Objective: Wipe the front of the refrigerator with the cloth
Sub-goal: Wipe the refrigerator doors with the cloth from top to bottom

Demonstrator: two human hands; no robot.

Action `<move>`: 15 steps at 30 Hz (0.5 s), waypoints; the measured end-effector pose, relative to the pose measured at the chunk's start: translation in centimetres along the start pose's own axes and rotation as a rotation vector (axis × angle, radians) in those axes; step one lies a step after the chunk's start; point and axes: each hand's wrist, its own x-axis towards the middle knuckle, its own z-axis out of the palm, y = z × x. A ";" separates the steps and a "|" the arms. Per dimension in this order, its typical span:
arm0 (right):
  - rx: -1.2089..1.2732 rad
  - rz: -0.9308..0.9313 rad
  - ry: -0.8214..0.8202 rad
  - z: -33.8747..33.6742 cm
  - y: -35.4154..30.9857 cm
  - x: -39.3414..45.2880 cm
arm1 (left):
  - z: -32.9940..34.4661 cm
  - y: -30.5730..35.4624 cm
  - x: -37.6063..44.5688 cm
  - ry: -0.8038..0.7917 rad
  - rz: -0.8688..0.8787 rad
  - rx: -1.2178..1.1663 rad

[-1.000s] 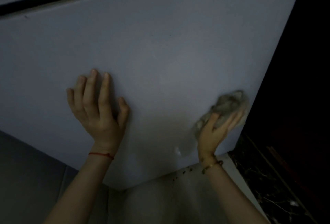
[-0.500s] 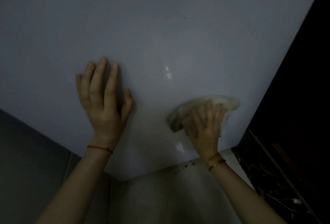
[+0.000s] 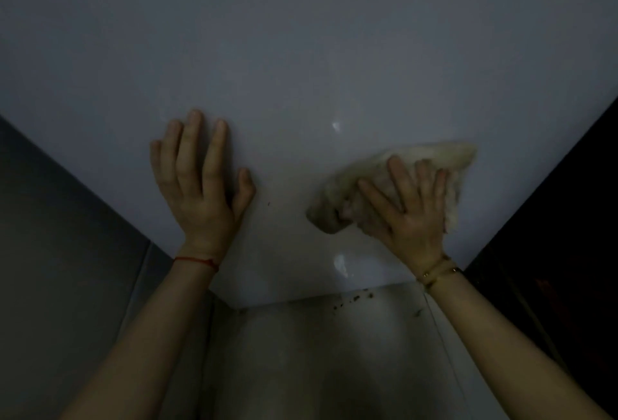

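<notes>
Since the frame half a second back, the cloth (image 3: 394,182) and the right hand (image 3: 413,210) on it sit at much the same spot low on the refrigerator door (image 3: 301,51), after the sweep inward from the door's right edge seen a full second ago; the view has tipped further down, so more floor shows.

Right hand: fingers spread and nearly straight, palm pressing the pale crumpled cloth flat against the door. Cloth extends beyond the fingers to the upper right and to the lower left, where its end bunches below the thumb. A thin bracelet (image 3: 438,273) circles that wrist.

Left hand (image 3: 200,185): flat on the door, fingers straight and close together, thumb held out to the side, holding nothing. A red string (image 3: 197,261) is tied at that wrist.

Edges: the door's bottom edge runs just below both wrists. Its right edge lies near the cloth, with dark space beyond it. On the left, the door's lower corner meets a grey wall panel (image 3: 67,252).

Open room: bare door surface lies between the two hands and across the whole area above them. A few small dark specks mark the door between the hands. Dark crumbs (image 3: 347,299) lie on the pale floor (image 3: 317,352) just under the bottom edge.
</notes>
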 end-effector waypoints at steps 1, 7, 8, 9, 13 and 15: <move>-0.002 0.036 0.028 0.1 -0.5 0.2 | 0.0 0.0 0.0 0.000 0.001 -0.002; -0.033 -0.351 -0.303 -0.3 -1.7 -4.1 | -0.1 0.1 0.1 -0.001 0.010 0.004; -0.022 -0.316 -0.312 -0.7 -1.4 -3.8 | -0.1 0.1 0.1 0.002 0.011 0.007; 0.005 -0.229 -0.296 -1.2 -1.2 -2.9 | -0.1 0.1 0.1 0.004 0.009 0.008; 0.135 0.269 0.049 -3.0 -0.9 5.0 | 0.1 0.1 0.0 0.011 -0.003 -0.005; 0.145 0.396 0.180 -3.2 -1.5 9.1 | 0.1 0.1 0.1 0.013 -0.018 -0.021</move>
